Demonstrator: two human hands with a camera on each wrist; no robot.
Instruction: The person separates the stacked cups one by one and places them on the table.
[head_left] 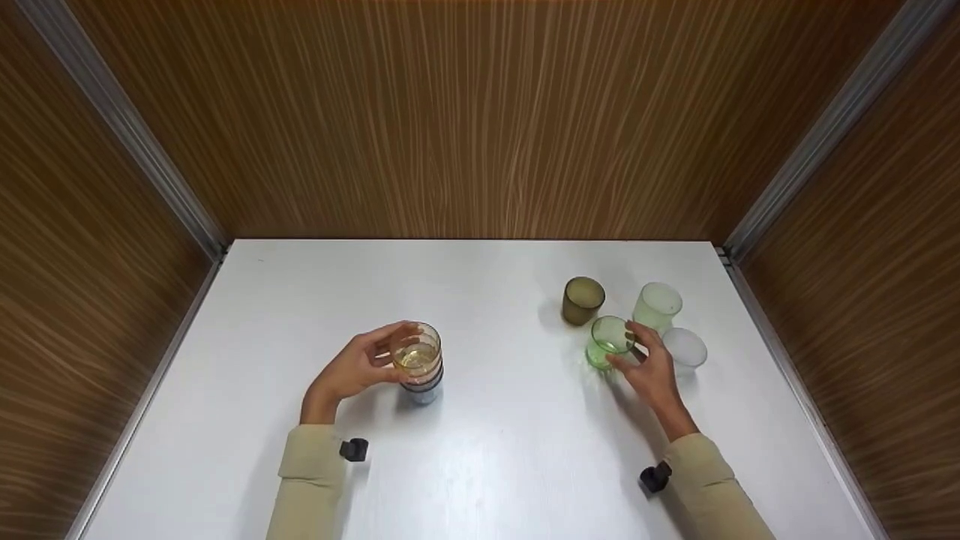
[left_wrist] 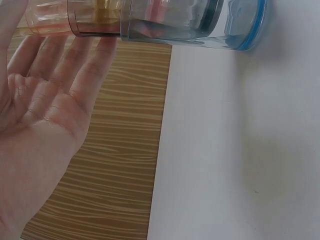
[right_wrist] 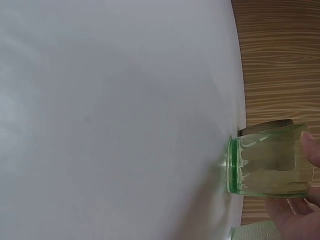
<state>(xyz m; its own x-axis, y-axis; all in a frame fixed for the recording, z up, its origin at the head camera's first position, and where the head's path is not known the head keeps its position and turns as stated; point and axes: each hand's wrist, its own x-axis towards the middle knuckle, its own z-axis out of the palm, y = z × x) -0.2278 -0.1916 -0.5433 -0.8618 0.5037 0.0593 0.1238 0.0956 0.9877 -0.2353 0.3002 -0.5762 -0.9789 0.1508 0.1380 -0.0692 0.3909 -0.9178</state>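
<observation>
Both grips are occupied: the left grip [head_left: 354, 370] curls round the upper part of an upright stack [head_left: 421, 367] of clear tinted glasses, and the right grip [head_left: 651, 369] pinches a green glass [head_left: 609, 345] near its rim. That glass is mouth up, well to the right of the stack, its base at or just above the counter [head_left: 487, 457]; I can't tell which. Also right of the stack are an olive glass [head_left: 583, 303], farther back, a pale green glass [head_left: 656, 306], farther right and back, and a frosted white glass [head_left: 684, 350], farthest right. To my eye this is the pick-up step of stacking, the left steadying the pile. Next would come a clean lift, a carry to above the stack, and a gentle, upright lowering.
</observation>
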